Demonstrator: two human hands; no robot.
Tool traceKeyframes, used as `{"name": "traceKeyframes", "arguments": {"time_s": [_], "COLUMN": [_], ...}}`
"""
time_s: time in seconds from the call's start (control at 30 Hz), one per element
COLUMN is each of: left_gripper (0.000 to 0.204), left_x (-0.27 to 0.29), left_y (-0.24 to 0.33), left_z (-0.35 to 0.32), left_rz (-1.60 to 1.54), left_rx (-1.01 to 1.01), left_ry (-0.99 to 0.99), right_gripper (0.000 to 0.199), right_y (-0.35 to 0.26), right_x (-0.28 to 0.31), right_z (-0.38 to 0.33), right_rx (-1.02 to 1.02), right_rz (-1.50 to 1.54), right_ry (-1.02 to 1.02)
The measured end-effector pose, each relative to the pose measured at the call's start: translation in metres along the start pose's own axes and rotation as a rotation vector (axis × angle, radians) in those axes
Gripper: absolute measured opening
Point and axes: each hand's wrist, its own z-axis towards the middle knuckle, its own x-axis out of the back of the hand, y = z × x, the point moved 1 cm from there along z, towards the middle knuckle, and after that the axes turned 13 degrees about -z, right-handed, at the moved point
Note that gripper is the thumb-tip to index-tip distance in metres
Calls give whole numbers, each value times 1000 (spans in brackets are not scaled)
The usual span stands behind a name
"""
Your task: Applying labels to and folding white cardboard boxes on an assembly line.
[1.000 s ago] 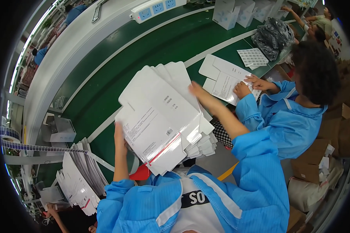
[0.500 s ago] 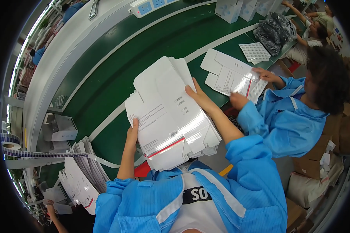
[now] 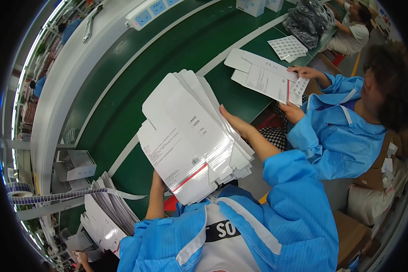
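Observation:
A thick stack of flat white carton blanks, printed in black with a red stripe, tilts in front of my chest. Its sheets are slightly fanned at the top and right. My right hand grips the right edge, its fingers partly hidden along the sheets. At the lower left edge, my left hand supports the stack from the side and below. The stack hides most of its fingers.
More folded cartons stand at lower left, beside a label roll with its strip hanging across. At right a co-worker handles a flat carton and a sticker sheet. A black plastic bag lies beyond on the green table.
The stack has moved slightly left and its sheets have fanned more. My left thumb has gone from its top face to below the edge. My right hand has slid down the right side.

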Motion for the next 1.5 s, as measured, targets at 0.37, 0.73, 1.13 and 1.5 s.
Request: {"name": "traceKeyframes", "arguments": {"time_s": [0.37,0.73,1.13,1.5], "left_gripper": [67,76,63,62], "left_x": [-12,-21,10,15], "left_y": [52,103,27,6], "left_z": [-9,-13,19,0], "left_rz": [257,282,77,20], "left_rx": [-53,107,7,-100], "left_ry": [32,-328,-149,66], "right_gripper": [73,76,71,64], "right_y": [98,48,97,46], "right_x": [-25,-33,-40,98], "right_z": [32,61,121,48], "right_rx": [38,248,145,69], "right_rz": [456,465,183,-766], "right_ry": [170,-15,163,881]}}
